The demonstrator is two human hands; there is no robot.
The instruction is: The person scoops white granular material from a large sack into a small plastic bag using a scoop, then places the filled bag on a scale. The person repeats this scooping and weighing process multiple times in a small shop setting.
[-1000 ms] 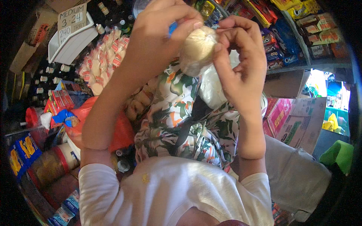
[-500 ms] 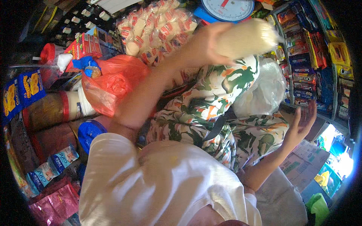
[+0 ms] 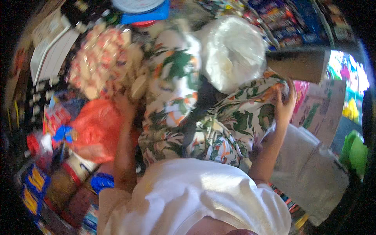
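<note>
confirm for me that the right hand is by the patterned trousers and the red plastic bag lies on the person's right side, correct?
Not quite: the red plastic bag lies on the person's left side, as the head view shows. The right hand is indeed by the patterned trousers.

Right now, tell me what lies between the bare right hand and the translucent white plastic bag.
In the head view, the right leg of the white, green and orange patterned trousers lies between the right hand and the bag.
</note>
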